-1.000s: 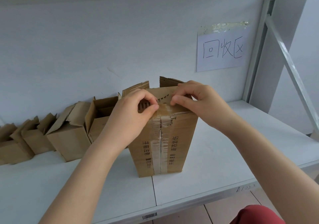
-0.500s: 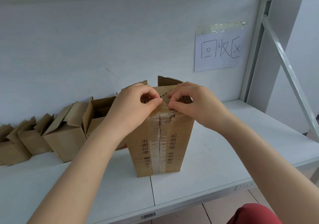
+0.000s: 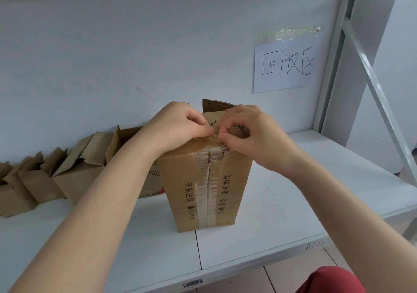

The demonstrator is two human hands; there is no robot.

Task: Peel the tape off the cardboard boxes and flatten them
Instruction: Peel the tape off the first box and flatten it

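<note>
Smooth white shelf (image 3: 316, 179), paper sign (image 3: 287, 63) behind, upright corrugated box (image 3: 234, 179) near front edge, left hand (image 3: 178, 125) and right hand (image 3: 252, 132) pinching glossy tape (image 3: 203, 213).

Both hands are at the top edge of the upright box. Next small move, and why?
Probably peel downward along the front seam. The left hand and right hand both appear to pinch the wrinkled end of the tape at the top edge of the box. Below them the strip lies flat on the seam down to the bottom.
</note>
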